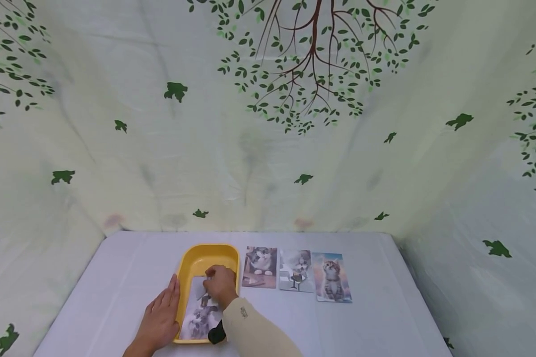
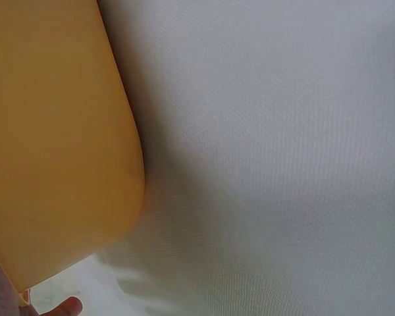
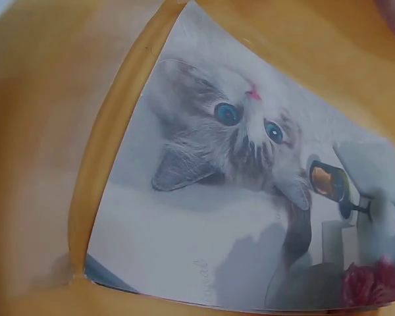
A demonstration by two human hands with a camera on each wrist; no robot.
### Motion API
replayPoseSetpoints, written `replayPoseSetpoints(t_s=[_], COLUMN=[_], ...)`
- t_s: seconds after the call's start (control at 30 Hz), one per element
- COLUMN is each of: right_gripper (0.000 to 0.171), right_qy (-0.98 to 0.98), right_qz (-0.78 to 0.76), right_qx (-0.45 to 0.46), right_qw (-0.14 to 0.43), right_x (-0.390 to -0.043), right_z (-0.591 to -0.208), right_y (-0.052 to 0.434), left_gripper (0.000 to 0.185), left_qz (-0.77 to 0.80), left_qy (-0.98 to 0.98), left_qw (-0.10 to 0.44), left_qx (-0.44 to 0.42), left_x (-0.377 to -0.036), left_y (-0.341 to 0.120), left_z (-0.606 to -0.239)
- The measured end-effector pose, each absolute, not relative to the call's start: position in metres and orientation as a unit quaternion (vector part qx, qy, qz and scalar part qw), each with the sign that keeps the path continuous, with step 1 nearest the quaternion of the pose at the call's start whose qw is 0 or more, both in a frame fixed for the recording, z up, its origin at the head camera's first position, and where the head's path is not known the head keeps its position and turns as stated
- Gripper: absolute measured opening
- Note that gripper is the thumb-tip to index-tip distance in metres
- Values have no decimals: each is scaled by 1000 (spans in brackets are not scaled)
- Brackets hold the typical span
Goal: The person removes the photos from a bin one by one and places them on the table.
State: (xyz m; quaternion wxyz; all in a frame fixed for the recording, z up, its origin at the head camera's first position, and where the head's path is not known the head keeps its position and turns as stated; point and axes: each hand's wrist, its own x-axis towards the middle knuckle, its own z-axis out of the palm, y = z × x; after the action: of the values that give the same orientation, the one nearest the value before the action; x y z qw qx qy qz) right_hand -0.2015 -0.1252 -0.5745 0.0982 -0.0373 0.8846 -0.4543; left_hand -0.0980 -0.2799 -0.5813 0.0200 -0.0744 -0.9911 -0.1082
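Observation:
A yellow plastic tray [image 1: 214,250] stands left of the middle of the white table. In it lies a picture card [image 1: 198,325] of a grey-and-white cat; a blue-eyed cat face shows on the card [image 3: 250,145] in the right wrist view. My right hand [image 1: 221,286] reaches over the tray, its curled fingers pinching the card's far end. Along the tray's left side rests my left hand [image 1: 161,317], fingers straight against the rim. The left wrist view shows the tray's outer wall [image 2: 59,145] and a fingertip [image 2: 67,307] at the bottom left.
Three cat cards lie in a row right of the tray: a grey-and-white cat card [image 1: 260,267], a pale cat card [image 1: 297,270] and a tabby kitten card [image 1: 332,277]. A leaf-patterned curtain [image 1: 250,148] hangs behind the table [image 1: 384,317].

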Motion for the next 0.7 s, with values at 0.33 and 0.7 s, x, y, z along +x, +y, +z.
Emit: replayPoseSetpoints(t_s=[0.33,0.7], right_gripper=[19,10], right_qy=[783,795], right_qz=[-604,-576], right_qx=[-85,-52], right_qw=[121,182], right_x=[-206,-207], right_z=[-576,-563], right_y=[-120,-116], left_gripper=[84,85], left_qz=[-109,-112], left_qy=[-992,-992], left_qw=[-1,-6], left_qx=[-65,-61], left_x=[-99,-99], left_y=[-277,-277], left_z=[-576,-579])
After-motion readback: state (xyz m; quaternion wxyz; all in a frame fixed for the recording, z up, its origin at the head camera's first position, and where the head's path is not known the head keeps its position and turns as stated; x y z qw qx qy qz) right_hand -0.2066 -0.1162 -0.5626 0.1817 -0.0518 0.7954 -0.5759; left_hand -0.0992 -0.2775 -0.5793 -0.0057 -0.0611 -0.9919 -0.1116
